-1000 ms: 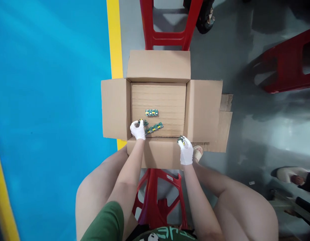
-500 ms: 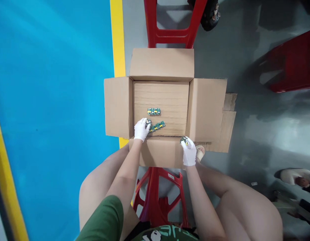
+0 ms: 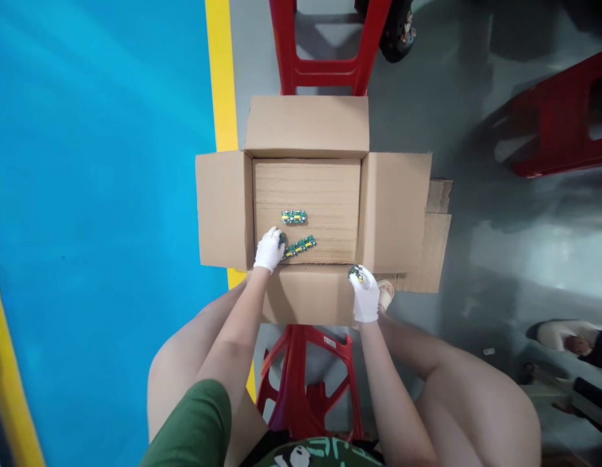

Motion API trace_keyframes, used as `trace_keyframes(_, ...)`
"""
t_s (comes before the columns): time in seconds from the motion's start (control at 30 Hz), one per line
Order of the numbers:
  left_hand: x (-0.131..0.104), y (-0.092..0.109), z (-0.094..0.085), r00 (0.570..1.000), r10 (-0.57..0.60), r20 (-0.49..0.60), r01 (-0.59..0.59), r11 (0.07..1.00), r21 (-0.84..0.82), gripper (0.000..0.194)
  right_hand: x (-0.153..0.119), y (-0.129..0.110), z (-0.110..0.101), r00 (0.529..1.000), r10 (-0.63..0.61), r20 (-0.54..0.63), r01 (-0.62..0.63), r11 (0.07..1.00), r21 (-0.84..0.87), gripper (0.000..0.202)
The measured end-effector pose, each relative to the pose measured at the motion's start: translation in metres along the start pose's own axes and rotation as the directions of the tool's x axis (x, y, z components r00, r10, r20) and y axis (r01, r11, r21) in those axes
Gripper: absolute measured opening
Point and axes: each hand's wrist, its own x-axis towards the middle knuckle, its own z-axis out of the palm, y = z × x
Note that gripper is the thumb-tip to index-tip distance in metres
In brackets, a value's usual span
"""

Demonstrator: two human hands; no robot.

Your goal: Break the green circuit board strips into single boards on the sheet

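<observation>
My left hand, in a white glove, is closed around a small circuit board at the left inside an open cardboard box. My fingers cover most of that board. Right beside it, a slanted strip of green circuit boards with yellow parts lies on the box bottom. A second green circuit board strip lies level, farther from me. My right hand, gloved too, pinches another circuit board over the near right corner of the box.
Red plastic stools stand beyond the box, beneath the near flap and at the right. Flattened cardboard lies under the right flap. A person's shoe shows at the top.
My left hand has shifted slightly left with its board, away from the slanted strip. My right hand keeps its board in nearly the same place. The whole view has drifted a little.
</observation>
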Motion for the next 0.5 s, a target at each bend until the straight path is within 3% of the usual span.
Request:
trace_keyframes(0.27, -0.002, 0.0, -0.014, 0.996, -0.065, 0.061, 0.065, 0.998, 0.006, 0.052, 0.001, 0.0, -0.002, 1.0, -0.001, -0.001, 0.001, 1.0, -0.003, 0.055)
trace_keyframes(0.4, -0.007, 0.004, -0.017, 0.981, -0.187, 0.059, 0.187, 0.982, 0.001, 0.066, -0.002, 0.001, -0.002, 1.0, 0.001, 0.005, -0.001, 1.0, -0.01, 0.054)
trace_keyframes(0.5, -0.009, 0.01, -0.016, 0.948, -0.315, 0.052, 0.316, 0.949, -0.011, 0.056, -0.003, 0.003, -0.002, 1.0, 0.004, 0.01, -0.004, 1.0, -0.016, 0.053)
